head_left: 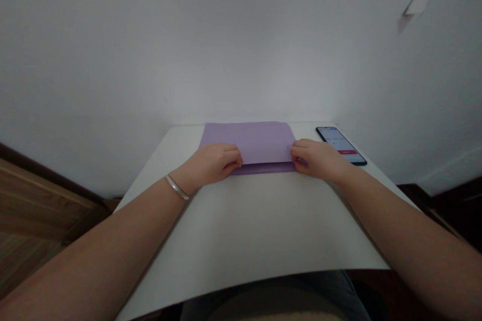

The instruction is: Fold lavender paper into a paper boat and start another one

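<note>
Purple paper (259, 140) lies toward the far end of the white table, with its near edge raised above another purple layer beneath. My left hand (218, 163), with a silver bangle (176, 187) on the wrist, pinches that near edge left of its middle. At the right near corner, my right hand (314, 158) pinches the same upper sheet between thumb and fingers. A dark gap shows between the upper sheet and the layer below. Whether the two layers are one folded sheet or separate sheets I cannot tell.
A phone (341, 145) with a lit screen lies beside my right hand, near the right edge of the white table (263, 230). The pale wall (241, 50) rises right behind the table. Wooden furniture (33, 205) stands at the left.
</note>
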`<state>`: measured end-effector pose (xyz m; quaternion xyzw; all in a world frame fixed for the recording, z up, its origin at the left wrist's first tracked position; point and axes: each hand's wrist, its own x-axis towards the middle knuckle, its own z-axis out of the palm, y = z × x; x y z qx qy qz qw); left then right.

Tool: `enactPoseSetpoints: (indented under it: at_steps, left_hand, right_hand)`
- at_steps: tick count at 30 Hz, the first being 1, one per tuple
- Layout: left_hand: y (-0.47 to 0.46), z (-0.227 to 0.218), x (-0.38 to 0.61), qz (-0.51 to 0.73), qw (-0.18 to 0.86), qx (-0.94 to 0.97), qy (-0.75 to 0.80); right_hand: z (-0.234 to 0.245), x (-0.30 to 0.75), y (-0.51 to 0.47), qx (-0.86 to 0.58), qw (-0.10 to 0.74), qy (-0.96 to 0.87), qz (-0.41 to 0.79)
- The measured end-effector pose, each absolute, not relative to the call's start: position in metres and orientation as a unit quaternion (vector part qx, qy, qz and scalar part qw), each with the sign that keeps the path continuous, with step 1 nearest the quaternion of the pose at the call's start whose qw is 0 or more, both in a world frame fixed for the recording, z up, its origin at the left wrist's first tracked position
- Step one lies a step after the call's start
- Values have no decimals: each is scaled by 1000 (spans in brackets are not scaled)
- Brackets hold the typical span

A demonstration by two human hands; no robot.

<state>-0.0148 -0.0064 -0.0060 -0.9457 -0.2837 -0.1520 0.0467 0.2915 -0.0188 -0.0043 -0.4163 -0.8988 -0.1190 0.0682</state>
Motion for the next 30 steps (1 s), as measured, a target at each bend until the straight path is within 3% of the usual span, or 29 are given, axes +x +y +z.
enactPoseSetpoints:
  at_steps: [6, 11, 17, 22, 30]
  left_hand:
    - [-16, -1, -7, -155, 135, -892, -402]
    - [-20, -1, -2, -205, 56, -847, -488]
    - [-17, -4, -1, -234, 82, -881, -403]
    - [-17, -6, 2, -251, 127, -898, -337]
    - [-19, -5, 12, -232, 172, -911, -294]
  right_hand:
    - [0, 286, -23, -456, 82, -878, -123]
    - [0, 282, -24, -498, 92, -852, -135]
    - [-3, 275, -25, -443, 162, -862, -185]
    - [-6, 262, -25, -365, 212, -892, -159]
    - [-6, 247, -33, -301, 240, -907, -168]
